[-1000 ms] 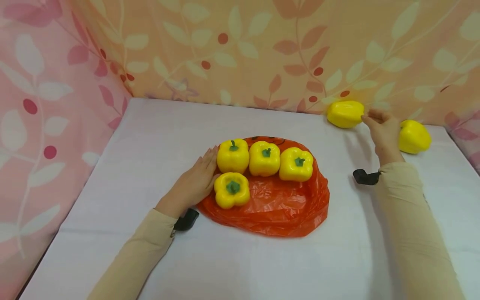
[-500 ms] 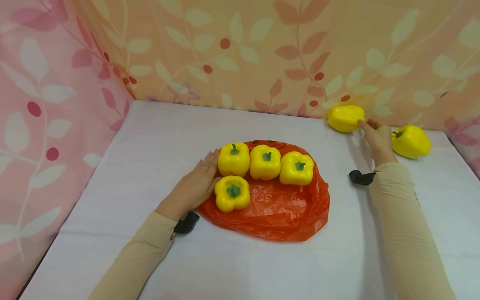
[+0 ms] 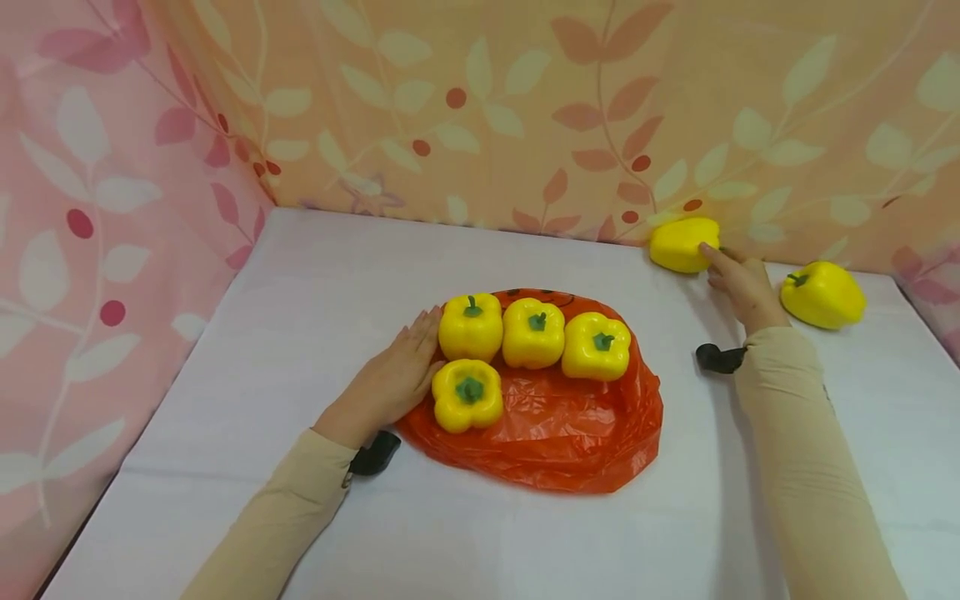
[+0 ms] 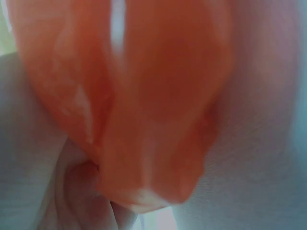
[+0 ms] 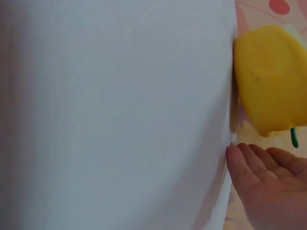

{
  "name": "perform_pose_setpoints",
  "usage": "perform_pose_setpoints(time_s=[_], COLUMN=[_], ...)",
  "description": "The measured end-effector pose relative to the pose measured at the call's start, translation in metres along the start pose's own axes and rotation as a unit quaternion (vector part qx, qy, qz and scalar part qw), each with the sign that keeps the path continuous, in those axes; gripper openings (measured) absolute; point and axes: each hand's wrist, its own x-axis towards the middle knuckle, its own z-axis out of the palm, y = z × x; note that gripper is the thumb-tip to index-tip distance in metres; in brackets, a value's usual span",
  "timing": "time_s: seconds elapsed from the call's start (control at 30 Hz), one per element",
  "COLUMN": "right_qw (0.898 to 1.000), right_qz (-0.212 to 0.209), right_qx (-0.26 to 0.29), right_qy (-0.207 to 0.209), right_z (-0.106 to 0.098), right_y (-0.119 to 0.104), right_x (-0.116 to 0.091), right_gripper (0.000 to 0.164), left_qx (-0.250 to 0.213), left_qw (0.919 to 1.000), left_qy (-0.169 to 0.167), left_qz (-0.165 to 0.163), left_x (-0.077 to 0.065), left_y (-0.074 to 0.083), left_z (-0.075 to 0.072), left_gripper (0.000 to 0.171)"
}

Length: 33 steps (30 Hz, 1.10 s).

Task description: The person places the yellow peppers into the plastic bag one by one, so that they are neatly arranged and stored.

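Note:
My left hand [image 3: 396, 371], fingers straight, lies along the left side of a red plastic bag [image 3: 570, 417]. On the bag sit several yellow bell peppers, among them a front-left one [image 3: 453, 408] and a back-right one [image 3: 592, 358]. In the left wrist view the bag [image 4: 153, 96] fills most of the picture, blurred. At the table's back edge, my right hand [image 3: 742, 287] reaches toward a yellow bell pepper [image 3: 678, 246] lying on its side. The right wrist view shows that hand [image 5: 273, 191] with loosely extended fingers, just apart from the stem end of the pepper [image 5: 273, 81].
Another yellow bell pepper [image 3: 825, 296] lies at the back right, right of my right hand. A white cloth [image 3: 525, 542] covers the table. Leaf-patterned curtains [image 3: 510, 100] stand behind and to the left.
My right hand has moved left, away from the right pepper, whose stem now shows, to the other one. That pepper has shifted slightly left. The left hand has stayed in place.

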Motion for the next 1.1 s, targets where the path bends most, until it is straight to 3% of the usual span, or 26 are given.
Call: perform_pose_setpoints(time_s=[0.17,0.33,0.63,1.1], right_qw=[0.999,0.996,0.990,0.982], right_qz=[-0.028,-0.063,-0.065,-0.133], right_qx=[0.020,0.051,-0.099,-0.106], right_qy=[-0.008,0.028,0.072,0.085], right_z=[0.006,0.012,0.014,0.009], right_y=[-0.003,-0.007,-0.009,-0.024], right_x=[0.003,-0.001,-0.008,-0.044], right_gripper=[0.088,0.077,0.090,0.075], left_qx=[0.003,0.002,0.007,0.018], left_qw=[1.0000,1.0000,1.0000,0.9998], left_qy=[0.002,0.000,-0.004,-0.006], left_qz=[0.002,0.003,0.003,0.002], left_x=[0.001,0.002,0.002,0.004], left_y=[-0.001,0.000,-0.002,-0.001], left_z=[0.000,-0.002,0.001,0.001], left_gripper=[0.066,0.066,0.065,0.066])
